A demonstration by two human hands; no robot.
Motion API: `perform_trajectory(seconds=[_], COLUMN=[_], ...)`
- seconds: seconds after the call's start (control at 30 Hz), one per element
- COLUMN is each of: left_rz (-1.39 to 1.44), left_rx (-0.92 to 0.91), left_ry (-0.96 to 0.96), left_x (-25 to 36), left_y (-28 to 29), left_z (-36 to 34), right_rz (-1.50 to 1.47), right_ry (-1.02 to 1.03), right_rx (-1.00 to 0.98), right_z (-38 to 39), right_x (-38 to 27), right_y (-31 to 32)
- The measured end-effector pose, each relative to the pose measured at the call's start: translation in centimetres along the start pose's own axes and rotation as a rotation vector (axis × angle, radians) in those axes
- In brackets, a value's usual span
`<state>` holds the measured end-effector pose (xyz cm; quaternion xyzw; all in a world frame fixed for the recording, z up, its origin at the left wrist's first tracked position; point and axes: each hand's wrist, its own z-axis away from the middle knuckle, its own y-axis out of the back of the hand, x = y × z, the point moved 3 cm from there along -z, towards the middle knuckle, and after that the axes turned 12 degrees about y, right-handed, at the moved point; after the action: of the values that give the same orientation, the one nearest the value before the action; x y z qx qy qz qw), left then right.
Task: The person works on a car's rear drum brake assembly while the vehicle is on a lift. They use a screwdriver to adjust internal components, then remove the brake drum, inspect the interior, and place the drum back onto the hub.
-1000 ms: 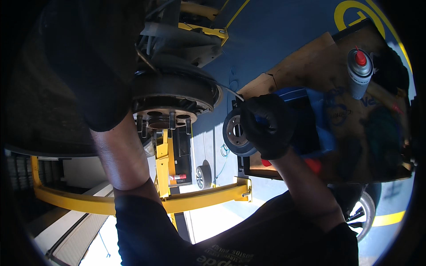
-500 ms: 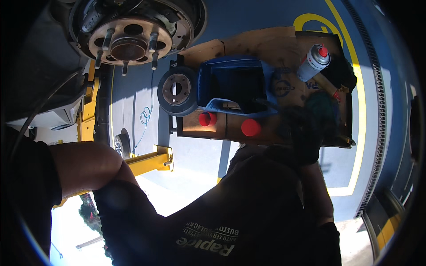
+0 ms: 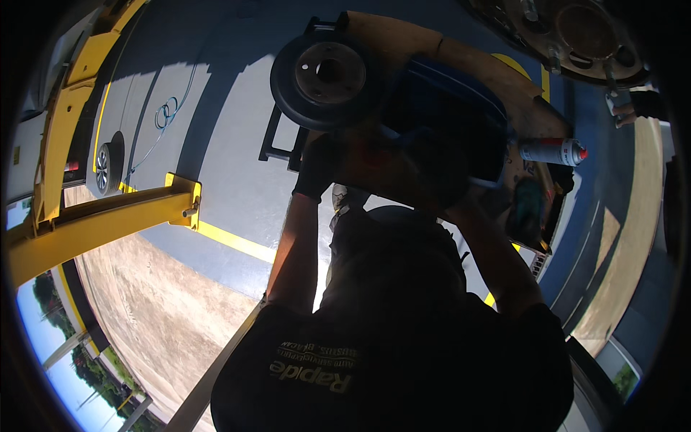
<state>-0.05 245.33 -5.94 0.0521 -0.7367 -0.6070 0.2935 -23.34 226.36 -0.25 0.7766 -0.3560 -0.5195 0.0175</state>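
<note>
A dark-shirted torso (image 3: 403, 353) is seen nearest, with both forearms extended forward. The gloved left hand (image 3: 320, 169) is placed by the near edge of a cardboard-topped cart (image 3: 396, 30), just below a brake drum (image 3: 315, 88); the gloved right hand (image 3: 443, 176) is held in front of a blue bin (image 3: 466, 83). Both hands are lost in shadow, so whether the fingers are curled or gripping cannot be told. The drum is set at the cart's left end, its round, holed face turned up. The cart's long axis is slanted from upper left to lower right. The bin's mouth is turned upward beside the drum. A spray can (image 3: 551, 151) is seen at right, lengthwise across the view, red tip rightward. To the left, sunlit floor (image 3: 234, 169) is bounded by a yellow lift arm (image 3: 108, 229). Farther off, a wheel (image 3: 104, 168) is seen.
</note>
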Motion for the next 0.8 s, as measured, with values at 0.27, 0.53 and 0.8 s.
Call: perform_trajectory(seconds=[0.27, 0.53, 0.8], left_rz=[0.777, 0.26, 0.49], left_rx=[-0.298, -0.274, -0.686], left_ry=[0.289, -0.183, -0.099], left_x=[-3.5, -9.4, 10.5], left_y=[-5.7, -13.1, 15.0], left_z=[-0.9, -2.3, -7.8], right_rz=[0.066, 0.76, 0.269], right_ry=[-0.28, -0.135, -0.558], right_rx=[0.139, 0.122, 0.634], right_z=[2.3, 1.4, 11.5], right_x=[1.6, -4.8, -6.4], right_y=[-7.1, -7.4, -3.2])
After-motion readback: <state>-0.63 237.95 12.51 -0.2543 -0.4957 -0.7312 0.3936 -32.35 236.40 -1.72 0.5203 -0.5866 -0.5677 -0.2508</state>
